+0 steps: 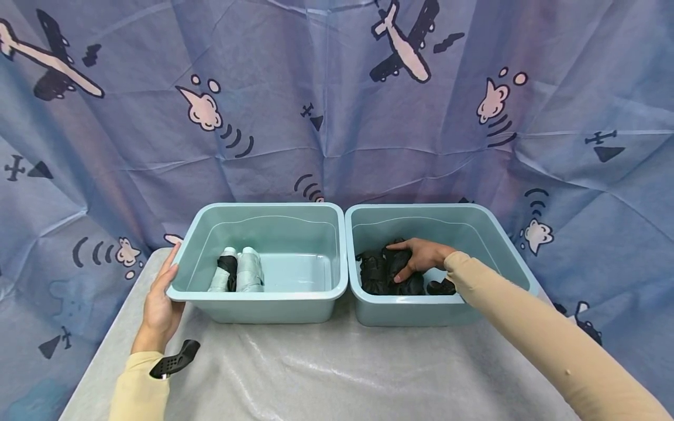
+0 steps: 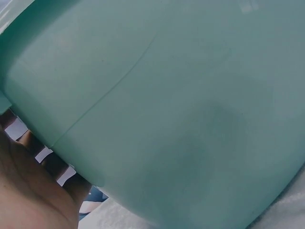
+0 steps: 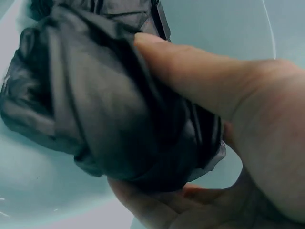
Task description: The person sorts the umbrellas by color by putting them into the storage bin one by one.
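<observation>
My right hand (image 1: 421,257) reaches into the right bin (image 1: 505,245) and grips a crumpled, shiny black bundle (image 3: 105,105), thumb on one side and fingers on the other. Other black bundles (image 1: 373,272) lie beside it, and a small black piece (image 1: 441,287) is near the wrist. At the left bin (image 1: 263,296), my left hand (image 1: 160,307) rests against the outer left side, its fingers stretched along the rim. Inside that bin lie two pale rolls side by side: a plain roll (image 1: 250,272) and a roll with a black band (image 1: 223,272).
Both pale teal bins stand close together on a table with a whitish cover (image 1: 316,374). Behind them hangs a blue-purple curtain (image 1: 337,117) printed with airplanes. A black strap (image 1: 176,359) sticks out at the left wrist.
</observation>
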